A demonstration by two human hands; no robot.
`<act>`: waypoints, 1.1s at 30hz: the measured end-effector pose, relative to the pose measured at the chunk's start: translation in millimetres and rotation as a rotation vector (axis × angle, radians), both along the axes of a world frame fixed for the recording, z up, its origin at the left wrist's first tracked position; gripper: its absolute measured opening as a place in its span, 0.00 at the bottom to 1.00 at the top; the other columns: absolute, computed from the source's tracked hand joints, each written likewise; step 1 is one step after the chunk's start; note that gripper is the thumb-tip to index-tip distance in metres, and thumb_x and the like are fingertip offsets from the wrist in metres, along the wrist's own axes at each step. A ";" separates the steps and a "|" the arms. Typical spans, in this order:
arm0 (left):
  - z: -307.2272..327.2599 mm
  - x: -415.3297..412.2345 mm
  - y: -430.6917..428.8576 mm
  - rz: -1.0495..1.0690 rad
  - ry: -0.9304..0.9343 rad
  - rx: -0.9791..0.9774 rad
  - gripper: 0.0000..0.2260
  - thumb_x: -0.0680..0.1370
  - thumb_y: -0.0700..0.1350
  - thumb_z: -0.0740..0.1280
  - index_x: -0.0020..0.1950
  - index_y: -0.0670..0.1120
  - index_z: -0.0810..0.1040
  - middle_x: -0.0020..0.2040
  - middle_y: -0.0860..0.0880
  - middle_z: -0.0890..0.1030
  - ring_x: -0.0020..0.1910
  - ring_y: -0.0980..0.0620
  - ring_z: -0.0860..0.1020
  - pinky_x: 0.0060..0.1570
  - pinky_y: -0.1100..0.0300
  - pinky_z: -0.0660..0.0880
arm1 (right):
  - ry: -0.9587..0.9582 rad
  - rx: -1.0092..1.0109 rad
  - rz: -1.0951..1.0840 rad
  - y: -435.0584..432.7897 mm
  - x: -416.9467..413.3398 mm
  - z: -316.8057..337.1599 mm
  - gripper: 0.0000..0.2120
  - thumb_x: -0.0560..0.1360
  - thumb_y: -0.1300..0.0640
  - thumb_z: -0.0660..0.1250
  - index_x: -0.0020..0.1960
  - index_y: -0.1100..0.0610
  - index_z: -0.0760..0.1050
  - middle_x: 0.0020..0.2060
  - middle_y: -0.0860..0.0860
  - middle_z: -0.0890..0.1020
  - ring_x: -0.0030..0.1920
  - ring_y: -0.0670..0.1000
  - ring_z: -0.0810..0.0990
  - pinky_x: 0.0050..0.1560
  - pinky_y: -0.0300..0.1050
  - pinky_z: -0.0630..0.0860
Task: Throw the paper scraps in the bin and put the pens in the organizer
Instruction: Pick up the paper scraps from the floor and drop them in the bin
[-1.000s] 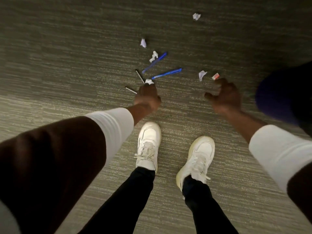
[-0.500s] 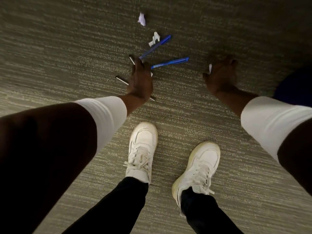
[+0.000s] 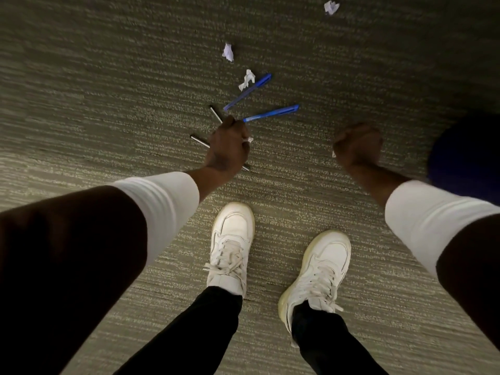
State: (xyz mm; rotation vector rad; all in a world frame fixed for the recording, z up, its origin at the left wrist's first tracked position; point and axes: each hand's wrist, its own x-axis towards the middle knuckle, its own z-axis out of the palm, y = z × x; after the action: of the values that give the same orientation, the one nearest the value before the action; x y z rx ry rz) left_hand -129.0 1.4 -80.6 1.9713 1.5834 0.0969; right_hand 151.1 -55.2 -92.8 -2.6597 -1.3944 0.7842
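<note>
My left hand point(image 3: 228, 146) is closed low over the carpet, with a bit of white paper scrap point(image 3: 248, 139) showing at its fingers. It covers the middle of two dark pens point(image 3: 215, 112) point(image 3: 198, 139). Two blue pens point(image 3: 247, 92) point(image 3: 272, 113) lie just beyond it. My right hand point(image 3: 357, 147) is a fist with a white paper scrap point(image 3: 334, 154) peeking from its left side. Loose crumpled scraps lie farther out point(image 3: 246, 79) point(image 3: 228, 51) point(image 3: 331, 7).
I stand on grey-green striped carpet point(image 3: 108, 90). My two white sneakers point(image 3: 230, 247) point(image 3: 316, 269) are planted below the hands. A dark blue rounded object point(image 3: 462, 155) sits at the right edge, beside my right hand.
Both hands reached down to the scraps near the pens and closed on them. The two scraps that lay by my right hand are gone from the floor. The view has shifted.
</note>
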 end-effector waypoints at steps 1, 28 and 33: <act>6.8 4.0 -2.8 -0.002 -0.001 -0.011 0.06 0.72 0.34 0.71 0.47 0.43 0.81 0.51 0.42 0.81 0.46 0.39 0.83 0.50 0.45 0.80 | 0.049 0.045 -0.052 -5.6 -1.0 8.5 0.06 0.73 0.61 0.67 0.43 0.57 0.83 0.47 0.59 0.88 0.51 0.61 0.86 0.52 0.46 0.79; 279.9 332.3 -95.4 -0.049 -0.444 -0.203 0.03 0.71 0.43 0.77 0.41 0.47 0.84 0.36 0.52 0.85 0.37 0.50 0.83 0.45 0.57 0.80 | 0.066 0.563 -0.769 -147.2 134.1 309.7 0.02 0.72 0.54 0.76 0.42 0.52 0.85 0.34 0.44 0.86 0.36 0.43 0.85 0.49 0.50 0.83; 277.7 377.1 -102.6 -0.176 -0.354 -0.216 0.05 0.75 0.44 0.76 0.49 0.47 0.86 0.45 0.47 0.88 0.47 0.45 0.85 0.48 0.52 0.82 | -0.029 0.432 -0.786 -161.2 178.9 299.0 0.10 0.74 0.50 0.74 0.50 0.55 0.87 0.43 0.50 0.89 0.45 0.51 0.87 0.52 0.50 0.84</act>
State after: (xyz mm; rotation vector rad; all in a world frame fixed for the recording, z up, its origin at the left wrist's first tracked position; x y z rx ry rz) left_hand 248.0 -101.2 197.1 1.7995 1.1410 0.1848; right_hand 329.9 -216.3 206.2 -2.5195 -0.3530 0.3066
